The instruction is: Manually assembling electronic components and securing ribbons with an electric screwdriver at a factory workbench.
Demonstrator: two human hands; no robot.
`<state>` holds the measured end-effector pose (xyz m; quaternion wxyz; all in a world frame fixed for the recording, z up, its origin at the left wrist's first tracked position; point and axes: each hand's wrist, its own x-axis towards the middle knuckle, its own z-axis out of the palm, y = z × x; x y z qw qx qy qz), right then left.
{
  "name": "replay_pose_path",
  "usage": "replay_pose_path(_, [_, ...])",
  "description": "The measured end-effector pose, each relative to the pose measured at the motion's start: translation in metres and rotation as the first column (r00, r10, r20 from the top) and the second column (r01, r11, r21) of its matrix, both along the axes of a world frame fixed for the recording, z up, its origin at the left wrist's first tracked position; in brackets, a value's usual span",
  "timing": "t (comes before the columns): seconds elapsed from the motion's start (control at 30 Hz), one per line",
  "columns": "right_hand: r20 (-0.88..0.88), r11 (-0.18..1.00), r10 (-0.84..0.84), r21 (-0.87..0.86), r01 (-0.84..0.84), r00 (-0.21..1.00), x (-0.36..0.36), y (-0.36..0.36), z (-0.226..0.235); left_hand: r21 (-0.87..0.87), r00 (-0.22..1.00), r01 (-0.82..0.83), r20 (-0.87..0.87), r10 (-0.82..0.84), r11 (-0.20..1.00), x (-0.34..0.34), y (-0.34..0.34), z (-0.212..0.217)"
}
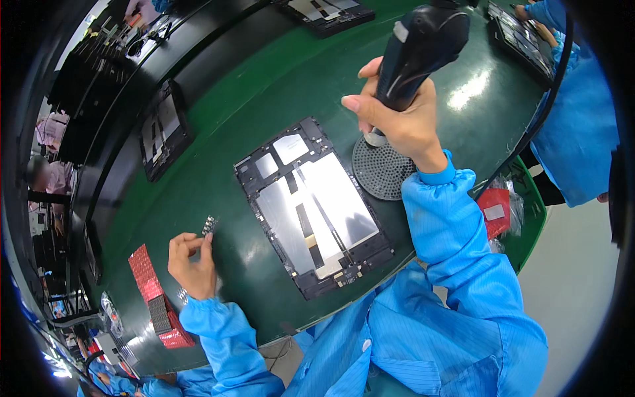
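Observation:
My right hand is closed around the grip of a bulky black handheld tool; its exact kind is hard to tell. The tool is held above the table, beside a round grey disc dotted with small holes. At the left, my left hand pinches a small circuit board between thumb and fingers, close to the tabletop. Between my hands lies an opened tablet-like device, showing silver plates, a black frame and flat ribbon cables. Neither hand touches it.
Red bubble wrap with a dark strip lies left of my left forearm. Similar devices lie at far left, top and top right, where a co-worker's hands show. A red packet sits at right.

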<state>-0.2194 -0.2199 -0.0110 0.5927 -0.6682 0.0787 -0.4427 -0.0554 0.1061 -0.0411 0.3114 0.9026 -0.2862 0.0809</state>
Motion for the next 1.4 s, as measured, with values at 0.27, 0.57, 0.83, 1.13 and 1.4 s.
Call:
replay_pose_path(0.27, [-0.02,1.0,-0.008,0.017,0.008,1.0,0.007,-0.002,-0.005,-0.402,0.821,0.564,0.171,-0.545,0.722,-0.085,-0.071,-0.015])
replay_pose_path(0.57, [-0.024,1.0,-0.021,-0.004,0.021,0.999,0.009,0.0,-0.008,-0.418,0.809,0.531,-0.01,-0.588,0.737,-0.113,-0.071,-0.017])
replay_pose_path(0.83, [0.002,0.999,-0.028,-0.014,0.028,1.0,0.01,-0.005,-0.009,-0.414,0.768,0.586,0.011,-0.64,0.696,-0.116,-0.074,-0.013])
replay_pose_path(1.13, [-0.02,1.0,0.007,0.008,-0.007,1.0,0.013,0.0,-0.011,-0.612,0.75,-0.167,-0.587,-0.304,0.773,-0.054,-0.043,-0.011])
replay_pose_path(1.4, [0.148,0.999,-0.053,0.02,0.051,0.988,0.005,0.023,0.024,-0.66,0.561,-0.301,-0.706,-0.432,0.688,-0.04,-0.039,-0.023])
